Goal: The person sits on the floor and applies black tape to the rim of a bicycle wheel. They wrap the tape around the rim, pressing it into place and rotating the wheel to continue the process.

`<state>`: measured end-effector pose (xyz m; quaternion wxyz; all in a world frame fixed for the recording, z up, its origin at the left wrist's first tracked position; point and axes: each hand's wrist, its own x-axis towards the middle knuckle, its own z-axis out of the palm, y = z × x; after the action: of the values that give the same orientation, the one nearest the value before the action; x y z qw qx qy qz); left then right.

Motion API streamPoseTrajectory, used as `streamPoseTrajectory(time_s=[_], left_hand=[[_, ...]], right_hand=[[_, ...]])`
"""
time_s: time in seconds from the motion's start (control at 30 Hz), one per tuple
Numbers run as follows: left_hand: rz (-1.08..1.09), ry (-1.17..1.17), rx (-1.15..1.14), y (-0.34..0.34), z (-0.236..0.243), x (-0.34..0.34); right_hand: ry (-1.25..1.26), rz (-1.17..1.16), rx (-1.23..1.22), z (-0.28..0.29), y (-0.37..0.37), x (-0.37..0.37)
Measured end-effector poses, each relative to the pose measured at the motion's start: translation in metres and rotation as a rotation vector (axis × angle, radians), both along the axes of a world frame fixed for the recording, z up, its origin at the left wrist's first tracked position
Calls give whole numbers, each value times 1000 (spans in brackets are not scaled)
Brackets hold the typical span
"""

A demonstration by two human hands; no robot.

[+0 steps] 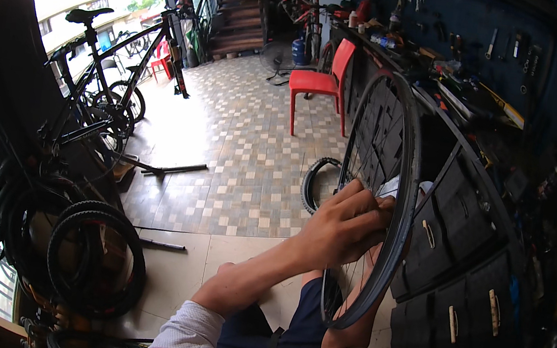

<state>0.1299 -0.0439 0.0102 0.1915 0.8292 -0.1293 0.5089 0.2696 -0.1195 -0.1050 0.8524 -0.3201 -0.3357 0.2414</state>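
Note:
A bicycle wheel with a thin black rim and fine spokes stands upright in front of me, slightly tilted. My left hand is closed at the wheel's middle, by the hub, its fingers curled among the spokes. The hub itself is covered by those fingers. Behind the wheel comes up my right forearm; of my right hand only a little shows past the left hand and rim, and its fingers are hidden. Something white shows through the spokes just beyond my left hand; its kind is unclear.
Black drawers with light handles line the right, below a cluttered workbench. Ahead stands a red chair, with a loose tyre on the tiled floor. To the left are bicycles on a stand and several tyres.

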Motion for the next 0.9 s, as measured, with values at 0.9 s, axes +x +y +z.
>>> streamPoseTrajectory(time_s=[0.9], left_hand=[[134, 47, -15, -18, -15, -7]], right_hand=[[100, 2, -14, -11, 8, -3]])
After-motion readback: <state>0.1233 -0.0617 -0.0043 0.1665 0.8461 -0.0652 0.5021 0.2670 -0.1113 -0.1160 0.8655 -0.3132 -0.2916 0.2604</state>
